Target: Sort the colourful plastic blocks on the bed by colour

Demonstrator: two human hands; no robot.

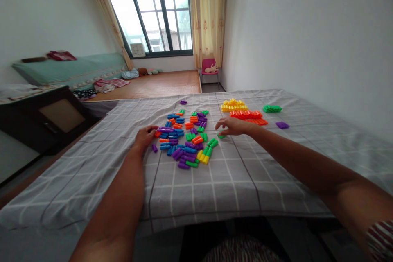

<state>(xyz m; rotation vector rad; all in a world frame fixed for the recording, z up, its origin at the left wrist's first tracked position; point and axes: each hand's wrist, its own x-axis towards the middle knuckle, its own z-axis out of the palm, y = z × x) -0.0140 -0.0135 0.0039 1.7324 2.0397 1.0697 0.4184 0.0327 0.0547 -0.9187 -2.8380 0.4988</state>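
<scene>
The left hand (pixel 146 136) pinches a purple piece (pixel 166 129); the right hand (pixel 232 125) curls by a green piece (pixel 220 135), grip unclear, right of the cloth's (pixel 211 192) middle.

on a spread cloth (pixel 199 192), a loose pile of pieces (pixel 189 136) is being borne around the middle. the pile is being flanked by the left hand (pixel 145 136) on its left and by the right hand (pixel 231 126) on its right. a lone piece (pixel 183 102) is being seen beyond its far edge. farther right, one stack (pixel 234 107) is being bordered on its near side by a second stack (pixel 247 115); a smaller stack (pixel 272 109) is being borne to their right, with a flat block (pixel 282 125) nearer. behind the cloth, a bed (pixel 166 84) is being flanked on the right by a chair (pixel 205 63).
</scene>
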